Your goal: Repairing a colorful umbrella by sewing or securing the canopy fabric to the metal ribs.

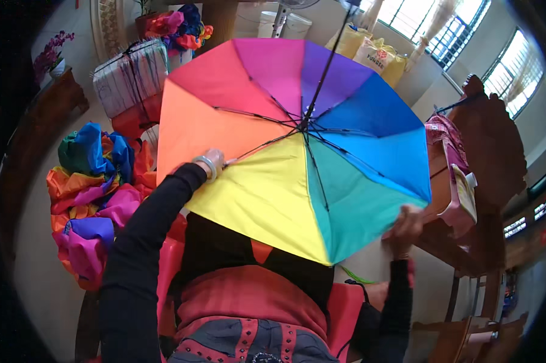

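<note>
While most panels lie spread, one side of the work looks unsettled; entries run left to right.

Cloth pile: multicoloured, heaped low at far left; its state as stock or finished pieces cannot be told.

Bundle: pale, corded, behind the pile.

Left hand: at the orange panel and yellow panel, where the two meet; fingers together, clamped on the umbrella beside a rib end.

Umbrella: one, rainbow-panelled, open, inside face showing, in front of the person and partly above the lap. Judged done: upper panels, red round to blue, spread fairly smooth. Judged left: the near side, where the green panel sags in folds and a rib appears to stop short of the rim.

Shaft: black, slanting from the hub to the upper edge of view.

Right hand: at the green panel's outer edge, blurred; whether its fingers grip cannot be told.

Pink cloth: at right, apart from the hands.
</note>
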A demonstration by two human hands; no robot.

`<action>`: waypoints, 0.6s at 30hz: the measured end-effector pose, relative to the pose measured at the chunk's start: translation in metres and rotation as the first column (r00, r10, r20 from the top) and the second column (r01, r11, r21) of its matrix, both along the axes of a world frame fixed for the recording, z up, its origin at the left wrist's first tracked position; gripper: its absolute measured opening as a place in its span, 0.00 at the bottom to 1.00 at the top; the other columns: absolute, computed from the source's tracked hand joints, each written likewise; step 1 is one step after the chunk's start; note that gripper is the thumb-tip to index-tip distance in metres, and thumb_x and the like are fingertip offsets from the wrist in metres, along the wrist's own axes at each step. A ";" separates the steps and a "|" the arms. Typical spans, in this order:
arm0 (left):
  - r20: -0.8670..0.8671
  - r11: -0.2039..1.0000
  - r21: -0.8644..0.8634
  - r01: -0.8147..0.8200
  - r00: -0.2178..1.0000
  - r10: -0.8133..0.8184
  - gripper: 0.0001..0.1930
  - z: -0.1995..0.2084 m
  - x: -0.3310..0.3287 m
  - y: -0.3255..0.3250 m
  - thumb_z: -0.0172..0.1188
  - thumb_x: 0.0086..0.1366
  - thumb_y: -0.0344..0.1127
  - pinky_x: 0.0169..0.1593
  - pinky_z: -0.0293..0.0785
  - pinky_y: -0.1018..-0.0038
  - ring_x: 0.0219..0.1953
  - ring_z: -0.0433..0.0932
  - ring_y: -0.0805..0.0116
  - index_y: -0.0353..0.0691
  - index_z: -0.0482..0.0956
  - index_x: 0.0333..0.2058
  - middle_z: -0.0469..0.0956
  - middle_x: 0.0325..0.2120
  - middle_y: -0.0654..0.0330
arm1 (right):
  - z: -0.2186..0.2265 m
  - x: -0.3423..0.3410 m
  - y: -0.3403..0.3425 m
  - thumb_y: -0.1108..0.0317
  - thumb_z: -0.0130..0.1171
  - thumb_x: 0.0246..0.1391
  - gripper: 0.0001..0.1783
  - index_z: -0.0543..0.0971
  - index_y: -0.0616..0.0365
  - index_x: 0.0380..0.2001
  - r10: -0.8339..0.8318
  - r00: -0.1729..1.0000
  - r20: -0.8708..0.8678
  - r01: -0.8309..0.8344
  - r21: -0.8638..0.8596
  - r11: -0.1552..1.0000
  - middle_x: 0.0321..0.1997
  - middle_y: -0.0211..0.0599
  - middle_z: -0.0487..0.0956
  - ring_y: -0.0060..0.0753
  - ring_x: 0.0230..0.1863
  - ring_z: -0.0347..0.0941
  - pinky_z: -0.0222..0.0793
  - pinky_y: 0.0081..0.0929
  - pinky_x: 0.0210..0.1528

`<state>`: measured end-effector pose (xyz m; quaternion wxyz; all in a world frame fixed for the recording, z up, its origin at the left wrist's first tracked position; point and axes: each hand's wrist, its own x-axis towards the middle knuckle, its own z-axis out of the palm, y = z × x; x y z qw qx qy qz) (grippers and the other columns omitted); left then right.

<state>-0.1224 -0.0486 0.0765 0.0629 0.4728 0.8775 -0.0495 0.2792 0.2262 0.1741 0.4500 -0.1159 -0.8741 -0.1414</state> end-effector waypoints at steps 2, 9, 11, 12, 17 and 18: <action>-0.004 0.967 0.200 -0.159 0.987 0.163 0.08 0.004 -0.018 -0.002 0.50 0.51 0.34 0.34 0.69 0.66 0.29 0.73 0.55 0.35 0.75 0.26 0.73 0.24 0.48 | -0.032 -0.013 -0.018 0.73 0.46 0.45 0.07 0.67 0.61 0.31 0.151 0.984 0.093 -0.135 -0.162 0.977 0.27 0.45 0.67 0.43 0.30 0.66 0.61 0.32 0.30; 0.179 0.792 0.611 0.021 0.970 -0.163 0.05 -0.045 0.017 0.050 0.48 0.49 0.32 0.27 0.68 0.68 0.22 0.71 0.58 0.38 0.70 0.25 0.69 0.16 0.53 | -0.068 -0.071 -0.066 0.75 0.46 0.43 0.05 0.65 0.56 0.27 0.507 0.802 0.314 -0.396 -0.356 0.846 0.20 0.35 0.67 0.38 0.19 0.67 0.62 0.30 0.17; 0.412 0.832 0.549 -0.084 0.893 -0.182 0.11 -0.040 0.085 0.082 0.55 0.45 0.39 0.28 0.68 0.69 0.24 0.71 0.58 0.37 0.70 0.23 0.70 0.18 0.52 | -0.068 -0.076 -0.077 0.74 0.46 0.43 0.04 0.64 0.56 0.26 0.492 0.781 0.384 -0.368 -0.354 0.860 0.19 0.35 0.66 0.38 0.19 0.67 0.62 0.30 0.17; 0.277 0.852 0.523 -0.023 0.950 -0.144 0.14 -0.046 0.106 0.089 0.56 0.44 0.42 0.29 0.69 0.67 0.26 0.72 0.57 0.36 0.71 0.22 0.71 0.19 0.51 | -0.067 -0.078 -0.082 0.74 0.46 0.42 0.04 0.64 0.55 0.25 0.482 0.749 0.454 -0.350 -0.347 0.870 0.18 0.35 0.65 0.38 0.19 0.66 0.62 0.31 0.17; 0.212 0.872 0.451 -0.191 0.972 0.104 0.13 -0.051 0.127 0.086 0.53 0.48 0.41 0.29 0.70 0.65 0.28 0.74 0.55 0.36 0.71 0.21 0.73 0.23 0.49 | -0.079 -0.073 -0.075 0.72 0.46 0.42 0.05 0.62 0.55 0.24 0.422 0.734 0.532 -0.257 -0.358 0.898 0.17 0.36 0.63 0.39 0.18 0.67 0.63 0.31 0.16; 0.172 0.869 0.449 -0.207 0.975 0.143 0.12 -0.056 0.120 0.089 0.52 0.49 0.40 0.29 0.71 0.64 0.27 0.74 0.55 0.36 0.72 0.22 0.73 0.23 0.49 | -0.081 -0.073 -0.073 0.72 0.46 0.42 0.05 0.62 0.55 0.24 0.423 0.735 0.530 -0.257 -0.360 0.897 0.17 0.36 0.63 0.39 0.18 0.67 0.63 0.31 0.16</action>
